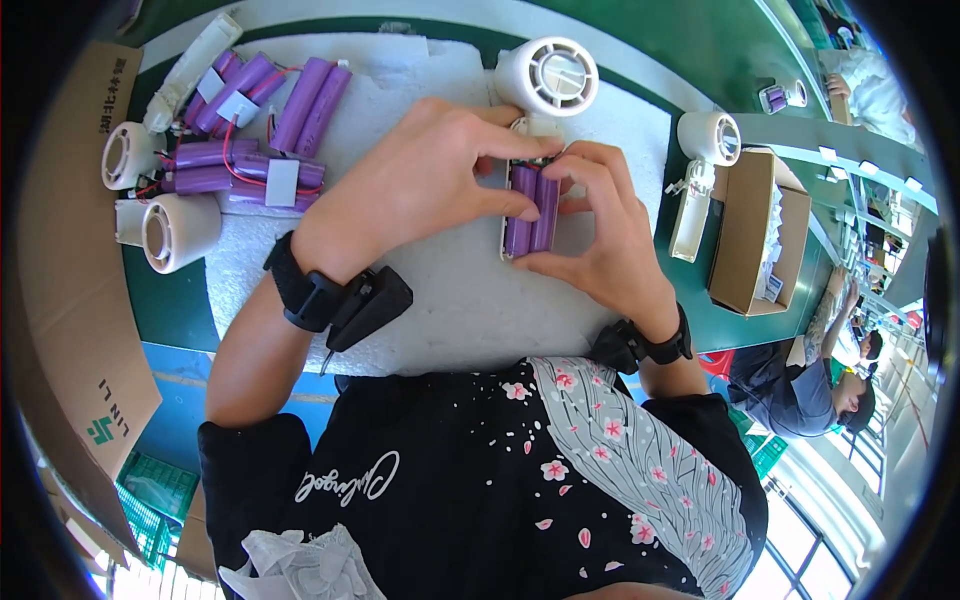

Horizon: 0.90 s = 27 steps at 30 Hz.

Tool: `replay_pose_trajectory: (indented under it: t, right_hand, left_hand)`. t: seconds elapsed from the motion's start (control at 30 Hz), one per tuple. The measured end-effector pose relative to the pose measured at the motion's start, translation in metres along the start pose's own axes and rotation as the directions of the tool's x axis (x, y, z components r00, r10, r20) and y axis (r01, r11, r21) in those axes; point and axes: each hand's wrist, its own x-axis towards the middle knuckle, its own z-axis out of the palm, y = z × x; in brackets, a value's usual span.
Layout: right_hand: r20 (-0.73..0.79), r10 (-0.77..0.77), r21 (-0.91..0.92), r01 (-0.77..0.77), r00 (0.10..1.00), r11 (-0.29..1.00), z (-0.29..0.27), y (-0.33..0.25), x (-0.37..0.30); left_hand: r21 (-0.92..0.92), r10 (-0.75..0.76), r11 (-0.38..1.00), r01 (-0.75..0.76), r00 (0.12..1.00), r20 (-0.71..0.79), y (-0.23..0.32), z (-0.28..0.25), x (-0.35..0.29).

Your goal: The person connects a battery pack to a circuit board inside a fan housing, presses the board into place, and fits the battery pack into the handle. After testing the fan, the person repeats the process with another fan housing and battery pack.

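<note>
A white handheld fan lies on the foam sheet in front of me, its round head (pixel 515 78) pointing away and its handle toward me. In the handle's hollow sits a purple two-cell battery pack (pixel 531 225) with red wire near its top. My left hand (pixel 450 160) is closed over the handle's top end, its thumb pressing on the pack and its fingertips by the wires. From the right side, my right hand (pixel 612 235) grips the handle and pack between thumb and fingers. Part of the handle is hidden behind the fingers.
Several purple battery packs (pixel 310 105) with wires lie left on the foam sheet (pixel 430 320), beside white fan parts (pixel 182 232). At right are another fan with an open handle (pixel 692 215) and a cardboard box (pixel 738 245). Large cardboard (pixel 75 270) borders the left. Other people sit farther right.
</note>
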Motion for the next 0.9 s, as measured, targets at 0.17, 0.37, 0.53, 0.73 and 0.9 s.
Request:
replay_pose_trajectory:
  t: [0.17, 0.37, 0.53, 0.73, 0.9]
  right_hand:
    - [-0.051, -0.049, 0.042, 0.051, 0.997, 0.998, 0.001, -0.003, 0.002]
    - [-0.186, -0.054, -0.001, 0.054, 0.981, 0.999, 0.01, 0.0, 0.003]
    - [-0.254, -0.11, -0.033, 0.105, 0.961, 0.994, 0.01, 0.007, 0.004]
    - [-0.178, -0.205, -0.153, 0.179, 0.962, 0.972, -0.001, -0.003, 0.005]
    - [-0.064, -0.244, -0.254, 0.22, 0.968, 0.942, -0.005, -0.014, -0.004]
  left_hand:
    - [0.008, 0.055, 0.998, -0.055, 0.998, -0.016, -0.007, 0.006, -0.004]
    - [0.029, -0.045, 0.999, 0.045, 0.999, 0.02, 0.002, 0.011, -0.005]
    - [-0.009, -0.033, 0.999, 0.033, 0.998, 0.05, 0.003, 0.012, -0.003]
    - [0.005, -0.017, 1.0, 0.017, 0.999, 0.039, 0.005, 0.009, -0.003]
    - [0.006, -0.003, 1.0, 0.003, 0.997, 0.076, 0.002, 0.008, -0.003]
